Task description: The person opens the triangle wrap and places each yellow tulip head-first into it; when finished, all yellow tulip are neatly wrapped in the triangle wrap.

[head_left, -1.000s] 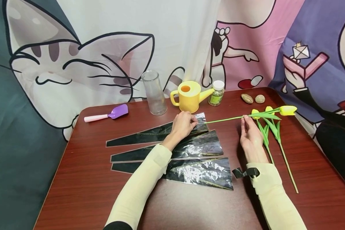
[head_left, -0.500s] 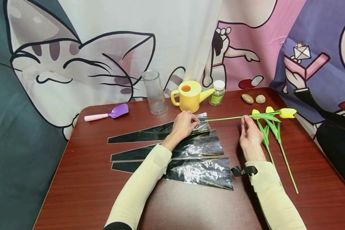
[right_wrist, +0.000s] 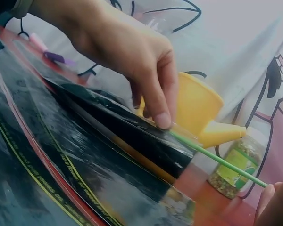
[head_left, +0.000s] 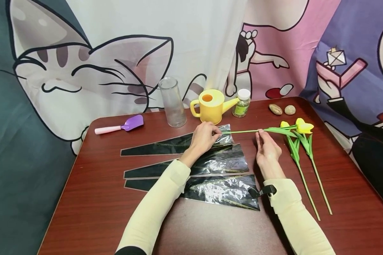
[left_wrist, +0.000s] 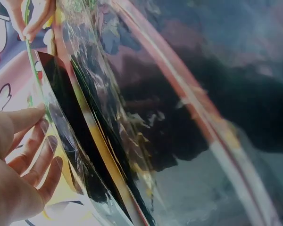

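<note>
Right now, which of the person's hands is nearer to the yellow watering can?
The left. The left hand is just in front of the yellow watering can; the right hand is farther off, to the can's right and closer to the person.

The table (head_left: pixel 79 202) holds a scoop (head_left: pixel 132 123), vase (head_left: pixel 173 106), watering can (head_left: pixel 210 111) and jar (head_left: pixel 241 106); two stones (head_left: pixel 276 109); two tulips (head_left: pixel 294 151); three black wrappers (head_left: pixel 223 191).

The person wears long sleeves of a pale cream-yellow colour. The left sleeve (head_left: pixel 156 203) ends in a wide, slightly wrinkled cuff (head_left: pixel 180 173), and the right sleeve (head_left: pixel 297 214) has a similar one. A black strap (head_left: pixel 268 190) sits at the right cuff, with a loose, curled end. Lower on the left sleeve appears a black band (head_left: pixel 131 250) (partly cut by the head view's edge).
</note>
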`<state>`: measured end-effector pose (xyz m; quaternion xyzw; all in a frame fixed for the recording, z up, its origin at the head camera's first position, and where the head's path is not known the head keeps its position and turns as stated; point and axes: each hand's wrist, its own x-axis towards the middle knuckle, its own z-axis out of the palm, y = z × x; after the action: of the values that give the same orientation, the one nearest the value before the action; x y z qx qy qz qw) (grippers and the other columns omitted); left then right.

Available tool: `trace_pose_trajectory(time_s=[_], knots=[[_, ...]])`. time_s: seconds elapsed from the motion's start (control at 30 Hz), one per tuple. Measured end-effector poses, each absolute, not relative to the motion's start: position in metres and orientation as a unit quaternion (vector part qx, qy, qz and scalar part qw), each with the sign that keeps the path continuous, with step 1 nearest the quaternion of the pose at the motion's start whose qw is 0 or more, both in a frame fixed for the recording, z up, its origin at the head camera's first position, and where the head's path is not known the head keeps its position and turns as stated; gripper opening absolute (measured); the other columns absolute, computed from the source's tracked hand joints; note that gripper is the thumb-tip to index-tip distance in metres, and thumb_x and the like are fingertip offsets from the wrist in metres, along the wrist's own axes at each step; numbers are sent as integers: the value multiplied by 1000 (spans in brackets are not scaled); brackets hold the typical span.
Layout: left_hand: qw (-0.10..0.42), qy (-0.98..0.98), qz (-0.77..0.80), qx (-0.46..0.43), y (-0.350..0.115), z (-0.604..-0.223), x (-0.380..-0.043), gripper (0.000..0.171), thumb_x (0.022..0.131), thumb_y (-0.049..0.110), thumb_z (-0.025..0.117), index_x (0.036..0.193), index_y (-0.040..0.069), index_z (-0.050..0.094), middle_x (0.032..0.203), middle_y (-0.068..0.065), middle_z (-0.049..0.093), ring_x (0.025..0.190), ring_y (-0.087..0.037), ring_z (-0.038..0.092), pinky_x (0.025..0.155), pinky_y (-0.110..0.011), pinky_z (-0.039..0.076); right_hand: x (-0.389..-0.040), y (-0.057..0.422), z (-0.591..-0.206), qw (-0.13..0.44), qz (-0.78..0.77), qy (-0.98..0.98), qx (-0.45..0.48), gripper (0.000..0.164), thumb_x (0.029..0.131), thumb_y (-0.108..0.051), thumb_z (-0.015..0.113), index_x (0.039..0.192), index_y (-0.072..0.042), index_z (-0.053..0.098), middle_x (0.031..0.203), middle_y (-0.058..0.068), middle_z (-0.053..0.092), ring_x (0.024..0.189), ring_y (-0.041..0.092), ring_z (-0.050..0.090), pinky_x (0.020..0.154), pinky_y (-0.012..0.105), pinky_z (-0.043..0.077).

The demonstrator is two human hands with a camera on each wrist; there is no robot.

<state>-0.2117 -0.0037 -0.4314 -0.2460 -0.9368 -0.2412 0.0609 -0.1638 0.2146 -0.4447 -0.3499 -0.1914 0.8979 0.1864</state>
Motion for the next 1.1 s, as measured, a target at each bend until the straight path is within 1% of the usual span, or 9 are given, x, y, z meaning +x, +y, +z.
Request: trace_pose_trajectory(time_s=[0.13,0.3,0.47,0.53,0.7,0.8,0.9,0.97,1.1], knots=[[65,-934,-254,-242,-4,-433,-212,7,89,24,74,90,21,80,92,8,66,88,-12,59,82,-27,47,-162,225,-439,196,896,-193,-347,30,72,21,74,100,11,70,87,17,72,82,22,71,83,30,54],[71,-934,-262,-232,-7,-435,-214,6,89,24,74,90,21,80,90,8,64,87,-11,61,81,-28,49,-160,245,-433,240,889,-195,-338,24,73,20,74,94,10,70,84,16,71,71,22,70,79,29,55],[81,-937,-263,-214,-9,-435,-215,6,88,24,74,89,22,80,88,10,63,87,-11,59,80,-28,48,-158,258,-428,251,881,-200,-348,33,72,18,76,104,10,70,89,13,71,69,21,70,77,26,55],[83,-937,-265,-211,-9,-435,-215,6,88,25,75,90,22,80,88,10,62,87,-11,59,79,-28,48,-158,258,-428,248,881,-202,-349,33,71,18,76,102,9,70,88,13,71,71,21,70,77,27,55],[86,-935,-271,-214,-6,-433,-214,8,88,26,75,91,21,80,88,9,63,86,-12,60,81,-28,48,-160,244,-431,234,889,-206,-336,26,73,19,74,97,9,69,82,15,71,72,21,71,79,28,55],[86,-934,-270,-217,-4,-431,-213,8,88,27,75,92,21,80,89,9,63,87,-12,60,82,-28,48,-163,230,-434,223,892,-213,-330,23,76,19,71,97,10,68,84,16,71,73,22,70,81,29,55],[84,-933,-271,-220,-2,-430,-211,8,89,26,74,92,21,80,90,10,63,87,-12,58,81,-27,47,-166,216,-435,207,896,-213,-331,23,75,19,72,96,10,68,87,17,72,78,22,71,82,30,54],[83,-933,-273,-221,-1,-429,-210,8,89,26,74,92,22,80,90,10,63,87,-12,58,80,-27,47,-167,207,-434,189,893,-228,-338,23,75,16,75,95,7,69,88,15,72,79,21,71,80,29,55],[86,-931,-275,-226,1,-428,-210,8,89,25,74,91,22,80,90,10,63,87,-11,58,81,-26,46,-166,194,-432,137,878,-284,-360,23,76,3,81,97,-2,73,87,8,74,78,16,71,65,22,54]])
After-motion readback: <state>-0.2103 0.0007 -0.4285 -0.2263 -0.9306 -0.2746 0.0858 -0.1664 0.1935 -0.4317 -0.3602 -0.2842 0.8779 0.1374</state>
